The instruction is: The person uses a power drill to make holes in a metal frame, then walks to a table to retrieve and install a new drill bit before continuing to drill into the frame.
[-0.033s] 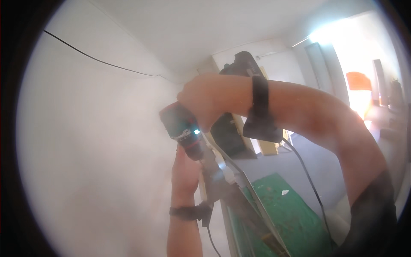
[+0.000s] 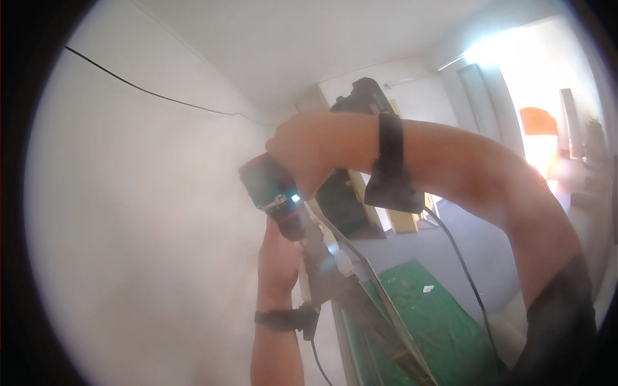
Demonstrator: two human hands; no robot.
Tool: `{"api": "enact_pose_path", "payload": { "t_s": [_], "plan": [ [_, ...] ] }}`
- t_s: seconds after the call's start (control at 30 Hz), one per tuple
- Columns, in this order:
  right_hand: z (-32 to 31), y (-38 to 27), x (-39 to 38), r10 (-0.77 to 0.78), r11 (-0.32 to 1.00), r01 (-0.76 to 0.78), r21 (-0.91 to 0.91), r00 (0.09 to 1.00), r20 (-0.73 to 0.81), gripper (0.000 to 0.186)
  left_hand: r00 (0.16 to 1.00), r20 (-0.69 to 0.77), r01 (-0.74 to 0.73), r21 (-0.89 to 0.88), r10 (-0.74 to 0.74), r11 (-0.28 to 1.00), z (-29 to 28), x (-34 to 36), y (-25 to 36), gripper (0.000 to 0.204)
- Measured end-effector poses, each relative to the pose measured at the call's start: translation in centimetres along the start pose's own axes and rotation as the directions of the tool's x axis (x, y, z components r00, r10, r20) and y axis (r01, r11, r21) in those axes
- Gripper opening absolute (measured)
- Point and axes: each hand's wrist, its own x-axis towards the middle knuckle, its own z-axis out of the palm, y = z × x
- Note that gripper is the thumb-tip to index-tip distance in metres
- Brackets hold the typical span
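A pale, hazy room seen through a round fisheye view, with a white wall point(image 2: 141, 212) filling the left side and a white ceiling point(image 2: 290, 45) above. A thin black cable point(image 2: 154, 94) slants across the wall's upper part. The person's 2 bare arms reach toward the middle, each with a black band at the wrist. The right hand point(image 2: 301, 151) is clamped around a black-and-red power drill point(image 2: 273, 186), which sits near the centre beside the wall, nose tilted downward, a small white light glowing on it. The left hand point(image 2: 278, 257) is raised just below the drill's nose; its fingers are hidden, so its grip cannot be told. A pale strip point(image 2: 391, 305) runs diagonally to the lower edge. Beyond it, a green surface point(image 2: 431, 328), speckled and bearing 1 white scrap point(image 2: 428, 289), lies next to a grey-blue floor point(image 2: 412, 248). At far right, a glaring bright opening point(image 2: 515, 71) stands above an orange object point(image 2: 539, 122).
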Motion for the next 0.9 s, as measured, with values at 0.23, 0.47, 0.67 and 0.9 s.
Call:
{"api": "enact_pose_path", "payload": {
  "t_s": [0.23,0.47,0.67,0.9],
  "plan": [
    [0.3,-1.4,1.1,0.025,0.971,-0.095,0.218,0.952,0.304,0.035,1.000,0.016,0.008,-0.082,-0.007,0.997,-1.6,-1.3,-2.2,0.072],
    [-0.8,-0.3,1.6,0.126,0.952,-0.223,0.207,0.909,0.397,0.036,0.998,0.064,-0.016,-0.072,0.020,0.997,-1.4,-1.2,-1.9,0.072],
    [0.1,2.3,1.9,0.080,0.683,-0.313,0.660,0.930,0.357,0.020,0.998,0.058,-0.022,-0.082,0.026,0.996,-1.1,-1.6,-1.6,0.073],
    [2.8,4.6,3.9,-0.070,0.476,-0.268,0.838,0.938,0.340,0.026,1.000,0.009,0.025,-0.151,-0.024,0.988,-1.0,-1.3,-1.3,0.072]
  ]
}}
